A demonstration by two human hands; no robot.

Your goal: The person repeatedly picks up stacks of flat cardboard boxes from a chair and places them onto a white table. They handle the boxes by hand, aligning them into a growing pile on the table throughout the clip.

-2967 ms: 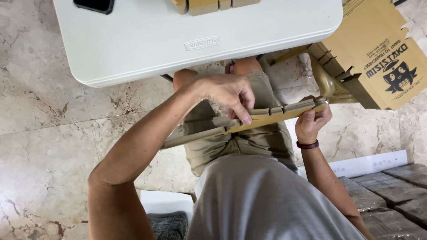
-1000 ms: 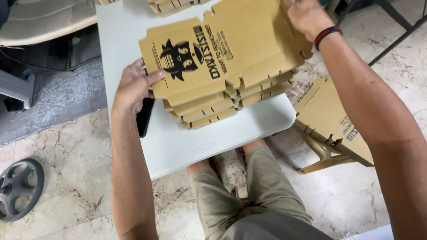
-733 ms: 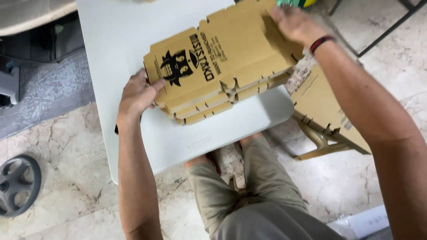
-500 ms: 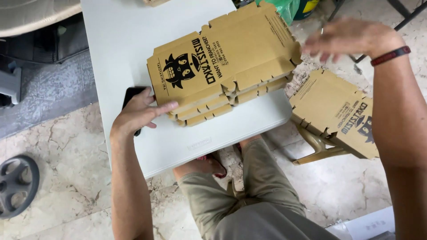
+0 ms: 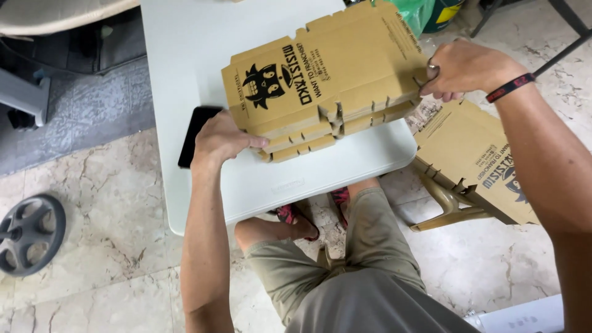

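— What colour is the stack of flat corrugated cardboard box blanks [image 5: 327, 74]?

— Kraft brown, with a black horned cartoon figure and black lettering printed on the top sheet. It lies on a plain white plastic tabletop [image 5: 185, 55].

— Anything darker near it?

— A glossy black flat phone [image 5: 192, 132] at nine o'clock of the stack. At three o'clock, a black wristband with a red patch [image 5: 509, 87].

— And below?

— Cream marble floor tiles with grey veins [image 5: 92, 277], olive-khaki shorts [image 5: 333, 259], a grey shirt, and a dark grey spoked wheel [image 5: 29, 233] at eight o'clock.
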